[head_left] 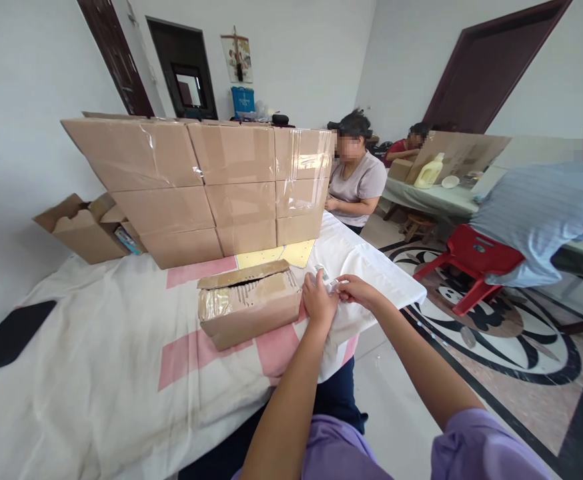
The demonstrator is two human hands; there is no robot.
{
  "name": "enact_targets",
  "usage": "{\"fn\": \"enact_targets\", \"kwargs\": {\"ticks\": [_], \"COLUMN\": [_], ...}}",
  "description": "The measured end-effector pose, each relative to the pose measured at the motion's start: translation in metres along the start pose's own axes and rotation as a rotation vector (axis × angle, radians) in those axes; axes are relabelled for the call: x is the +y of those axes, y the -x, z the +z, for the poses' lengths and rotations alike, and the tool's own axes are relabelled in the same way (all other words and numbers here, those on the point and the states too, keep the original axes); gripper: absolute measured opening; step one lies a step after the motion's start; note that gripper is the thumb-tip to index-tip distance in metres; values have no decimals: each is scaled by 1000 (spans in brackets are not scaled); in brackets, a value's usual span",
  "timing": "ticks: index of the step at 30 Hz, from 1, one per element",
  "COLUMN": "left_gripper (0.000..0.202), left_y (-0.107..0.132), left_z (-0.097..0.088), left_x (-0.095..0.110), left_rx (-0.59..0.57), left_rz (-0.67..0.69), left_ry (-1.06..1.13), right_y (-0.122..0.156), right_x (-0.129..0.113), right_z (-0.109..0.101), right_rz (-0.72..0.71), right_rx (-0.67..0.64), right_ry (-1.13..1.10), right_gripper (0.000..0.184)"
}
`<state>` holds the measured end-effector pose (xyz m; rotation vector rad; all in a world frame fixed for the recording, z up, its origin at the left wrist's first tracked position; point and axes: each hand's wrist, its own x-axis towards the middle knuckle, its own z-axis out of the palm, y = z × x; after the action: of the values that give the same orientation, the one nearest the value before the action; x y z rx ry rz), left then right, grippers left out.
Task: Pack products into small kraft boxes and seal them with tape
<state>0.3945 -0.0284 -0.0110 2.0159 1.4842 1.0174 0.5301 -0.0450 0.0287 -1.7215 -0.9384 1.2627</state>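
My left hand [319, 297] is closed just past the right end of a cardboard box [254, 313], above the cloth. A small whitish, shiny thing [329, 285] shows at its fingers, too small to name. From the right, my right hand [355, 291] meets it, with thumb and fingertips pinched at the thing's right edge. The box lies on the table with its top flap partly raised. A row of ridged, light-coloured edges shows beneath that flap.
Stacked taped cartons [236, 157] stand along the table's far side. An opened carton [89, 230] and a black flat object [11, 337] are at left. A person [359, 177] sits beyond the stack. Another in blue bends by a red chair [481, 257] at right.
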Motion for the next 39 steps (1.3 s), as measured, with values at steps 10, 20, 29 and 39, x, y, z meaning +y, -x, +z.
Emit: {"fn": "enact_targets", "kwargs": {"ticks": [10,20,29,39], "left_gripper": [64,41,31,27], "left_y": [0,-3,-2,-3], "left_z": [-6,-5,1,7], "left_x": [0,-1,-6,-18], "left_rx": [-11,50,84,109], "left_rz": [-4,-8,39,114], "left_ry": [69,121,160,250], "right_y": [4,1,3,10], "right_x": [24,43,61,65], "right_z": [3,27,39,38], "right_rz": [-136,-369,-543,-646], "right_rx": [-25,179,327,293], "right_ry": [-140,-17,141,-58], "right_gripper": [49,33,29,40]}}
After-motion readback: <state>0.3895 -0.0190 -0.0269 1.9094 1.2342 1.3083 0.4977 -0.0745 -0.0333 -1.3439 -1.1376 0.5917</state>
